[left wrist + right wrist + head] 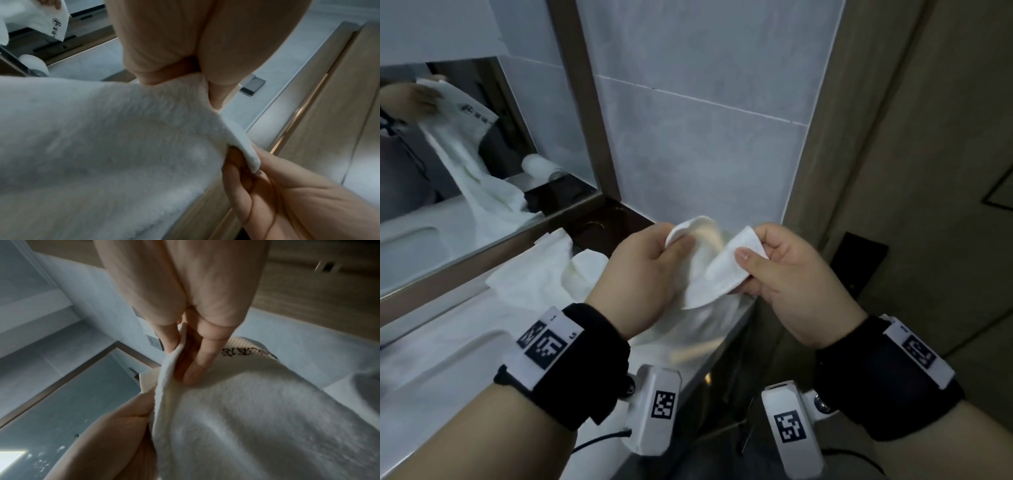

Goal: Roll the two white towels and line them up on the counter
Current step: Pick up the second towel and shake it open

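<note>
Left hand (647, 270): raised at chest height above the counter (448, 346), fingers curled, thumb and forefinger pinching one corner of the white towel (709, 274). Right hand (787, 270): level with the left and just beside it, thumb uppermost, pinching the neighbouring towel corner; the cloth sags between both hands and hangs down onto the counter edge below them. Second white towel (534, 274): unrolled, crumpled on the counter beyond the left hand, beneath the mirror (448, 154).
</note>
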Motion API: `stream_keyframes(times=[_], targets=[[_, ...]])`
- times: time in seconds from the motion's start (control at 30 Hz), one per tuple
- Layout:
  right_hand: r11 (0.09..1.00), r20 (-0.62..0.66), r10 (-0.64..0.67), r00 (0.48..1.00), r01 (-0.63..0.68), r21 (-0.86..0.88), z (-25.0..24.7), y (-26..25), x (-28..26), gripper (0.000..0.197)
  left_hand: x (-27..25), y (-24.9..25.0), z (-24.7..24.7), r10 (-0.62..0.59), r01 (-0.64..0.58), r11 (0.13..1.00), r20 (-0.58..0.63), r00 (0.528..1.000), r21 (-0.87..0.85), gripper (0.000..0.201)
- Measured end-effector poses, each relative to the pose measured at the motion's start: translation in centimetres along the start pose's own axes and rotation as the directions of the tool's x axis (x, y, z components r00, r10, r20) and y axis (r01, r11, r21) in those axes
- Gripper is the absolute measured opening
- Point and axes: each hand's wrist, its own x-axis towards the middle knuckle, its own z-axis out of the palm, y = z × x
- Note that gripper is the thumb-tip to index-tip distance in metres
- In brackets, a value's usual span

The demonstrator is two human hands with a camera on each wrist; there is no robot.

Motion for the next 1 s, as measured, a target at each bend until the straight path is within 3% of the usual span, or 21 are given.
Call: stream_keyframes(times=[0.13, 0.27, 0.37, 0.63, 1.0], targets=[[0.999, -0.006, -0.042, 0.999, 0.042, -0.008, -2.1, -2.9, -4.0, 0.01, -2.1, 3.4, 2.3, 0.021, -0.021, 1.0, -0.055, 0.998, -0.002, 0.02], [0.996, -0.031, -0.077, 0.997, 0.076, -0.044, -3.9, -5.3, -7.6, 0.01, -4.5, 6.5, 4.7, 0.056, -0.054, 0.998, -0.043, 0.998, 0.028, 0.031], [0.981, -0.063, -0.127, 0.99, 0.116, -0.153, -5.1, -6.7, -10.3, 0.011, -6.4, 8.5, 6.3, 0.103, -0.104, 0.994, 0.016, 0.995, 0.045, 0.031], [0.957, -0.159, -0.188, 0.969, 0.144, -0.251, -8.2, -9.6, -18.0, 0.012, -11.1, 13.2, 11.4, 0.138, -0.118, 0.986, 0.178, 0.974, -0.12, 0.021], [0.912, -0.358, -0.276, 0.892, 0.125, -0.39, -11.7, -13.4, -27.0, 0.011, -15.1, 17.5, 17.6, 0.247, -0.151, 0.958, 0.439, 0.864, -0.243, 0.027]])
